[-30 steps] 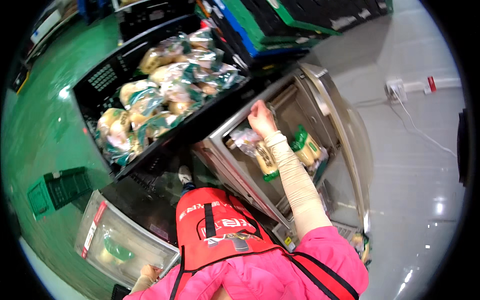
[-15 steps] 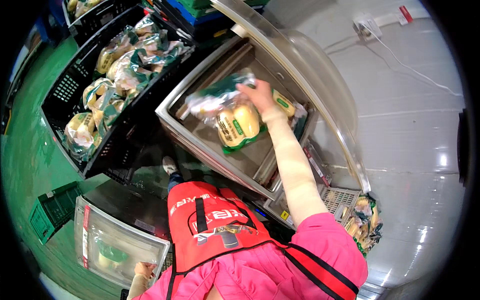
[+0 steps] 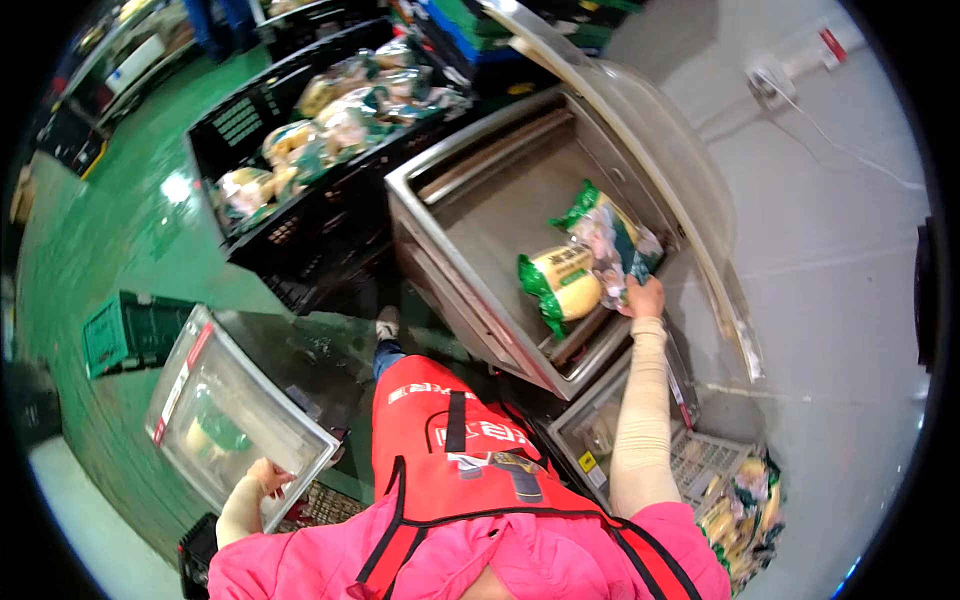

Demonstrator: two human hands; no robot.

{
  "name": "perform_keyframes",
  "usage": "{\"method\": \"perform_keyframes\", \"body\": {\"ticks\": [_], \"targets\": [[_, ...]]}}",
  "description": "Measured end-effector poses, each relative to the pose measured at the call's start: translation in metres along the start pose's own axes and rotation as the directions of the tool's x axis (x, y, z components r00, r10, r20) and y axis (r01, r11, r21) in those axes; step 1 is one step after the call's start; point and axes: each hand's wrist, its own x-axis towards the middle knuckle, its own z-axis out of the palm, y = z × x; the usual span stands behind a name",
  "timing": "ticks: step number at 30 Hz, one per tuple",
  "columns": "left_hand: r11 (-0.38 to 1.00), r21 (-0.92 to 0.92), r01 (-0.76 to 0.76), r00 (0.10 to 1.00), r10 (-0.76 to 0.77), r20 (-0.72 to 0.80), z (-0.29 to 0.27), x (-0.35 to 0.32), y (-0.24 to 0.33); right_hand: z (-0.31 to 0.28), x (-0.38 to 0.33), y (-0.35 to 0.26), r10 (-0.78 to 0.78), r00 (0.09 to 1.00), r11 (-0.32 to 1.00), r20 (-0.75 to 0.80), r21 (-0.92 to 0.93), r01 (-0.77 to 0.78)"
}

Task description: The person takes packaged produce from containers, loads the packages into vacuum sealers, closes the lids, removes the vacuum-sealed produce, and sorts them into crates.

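My right hand (image 3: 645, 297) has its fingers closed on the loose clear end of a plastic bag of pale yellow produce (image 3: 568, 284). That bag lies in the metal chamber of a vacuum sealer (image 3: 490, 215), whose curved see-through lid (image 3: 690, 190) stands raised. Beside it in the chamber lies a second green-and-clear bag (image 3: 618, 222), its loose end also toward my hand. At lower left, my left hand (image 3: 268, 478) grips near the edge of another sealer's clear lid (image 3: 245, 395), which is down. A green-and-yellow bag (image 3: 213, 435) shows through this lid.
A black crate (image 3: 320, 215) full of bagged produce stands beyond the chamber on the left. A green crate (image 3: 130, 335) sits on the floor. At lower right, more bags (image 3: 745, 515) lie beside a light slotted tray (image 3: 700, 462). A white cable (image 3: 840, 150) runs along the grey surface.
My right hand has carried the bag rightward and down to the chamber's near right side, where it now lies. The view has shifted. My left hand stays at the closed lid.
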Motion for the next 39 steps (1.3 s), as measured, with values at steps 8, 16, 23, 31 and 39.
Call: {"method": "perform_keyframes", "body": {"ticks": [8, 16, 23, 31, 39], "targets": [[0.998, -0.037, 0.057, 0.998, -0.057, -0.019, -0.005, -0.027, 0.012, 0.008, 0.012, 0.013, -0.026, 0.999, 0.997, -0.023, 0.067, 0.028], [0.942, 0.038, -0.333, 0.939, 0.335, -0.078, -0.048, 0.035, 0.041, 0.011, 0.019, 0.03, 0.21, 0.957, 0.533, 0.202, 0.797, -0.285], [0.371, 0.335, -0.866, -0.08, 0.559, -0.826, -0.336, -0.017, 0.357, 0.018, -0.025, -0.048, 0.347, 0.874, 0.309, 0.34, 0.838, -0.449], [0.681, 0.468, -0.563, -0.084, 0.516, -0.852, -0.483, 0.154, 0.544, 0.04, -0.047, -0.056, 0.493, 0.85, 0.462, 0.184, 0.772, -0.436], [0.383, 0.047, -0.922, 0.112, 0.38, -0.918, -0.519, 0.195, 0.575, 0.035, -0.046, -0.076, 0.576, 0.811, 0.549, 0.098, 0.689, -0.473]]}}
